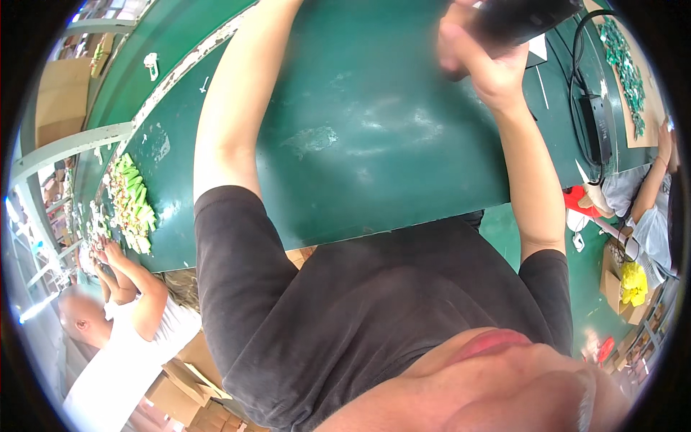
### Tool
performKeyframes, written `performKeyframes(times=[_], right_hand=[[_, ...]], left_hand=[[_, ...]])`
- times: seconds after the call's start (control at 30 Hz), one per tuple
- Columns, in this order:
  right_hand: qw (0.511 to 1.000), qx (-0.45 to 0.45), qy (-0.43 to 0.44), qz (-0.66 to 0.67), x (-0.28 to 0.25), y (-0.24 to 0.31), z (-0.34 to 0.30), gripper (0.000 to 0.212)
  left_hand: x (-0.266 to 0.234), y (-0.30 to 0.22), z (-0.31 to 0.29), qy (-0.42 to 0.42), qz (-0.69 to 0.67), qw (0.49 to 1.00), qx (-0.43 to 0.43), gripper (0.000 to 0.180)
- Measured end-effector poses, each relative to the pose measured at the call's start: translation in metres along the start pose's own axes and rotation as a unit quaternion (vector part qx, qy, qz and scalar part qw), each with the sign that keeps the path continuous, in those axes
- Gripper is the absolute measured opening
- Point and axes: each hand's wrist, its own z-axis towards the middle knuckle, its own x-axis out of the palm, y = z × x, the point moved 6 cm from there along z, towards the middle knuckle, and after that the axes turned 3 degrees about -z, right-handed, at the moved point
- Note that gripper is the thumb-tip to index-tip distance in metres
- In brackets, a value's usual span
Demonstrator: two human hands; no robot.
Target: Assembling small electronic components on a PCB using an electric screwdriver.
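My right hand [497,72] is raised over the far right of the green table [374,173]. Its fingers are closed around a dark, glossy black object [536,16], which is blurred and cut off by the top edge, so its kind does not show. Just beyond that hand, a white box-like thing [537,50] is partly hidden. My left forearm [241,93] stretches across the table and leaves the picture at the top. The left hand itself lies outside the view.
To the right lie a black power adapter [596,129] with its cable and a heap of small green parts [625,65] on cardboard. Light-green pieces [133,205] are piled at the left, near a co-worker in white [122,360]. Another person's arm [653,176] shows far right.
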Motion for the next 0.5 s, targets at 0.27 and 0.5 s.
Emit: performKeyframes(times=[0.27, 0.5], right_hand=[[0.999, -0.033, -0.002, 0.021, 0.005, 0.0, -0.003, 0.041], [0.978, -0.191, -0.078, -0.015, -0.008, 0.059, 0.017, 0.053]], left_hand=[[0.006, 0.009, 0.001, 0.004, -0.031, 0.999, 0.028, 0.013], [-0.047, -0.085, -0.052, -0.002, -0.042, 0.998, 0.038, 0.009]])
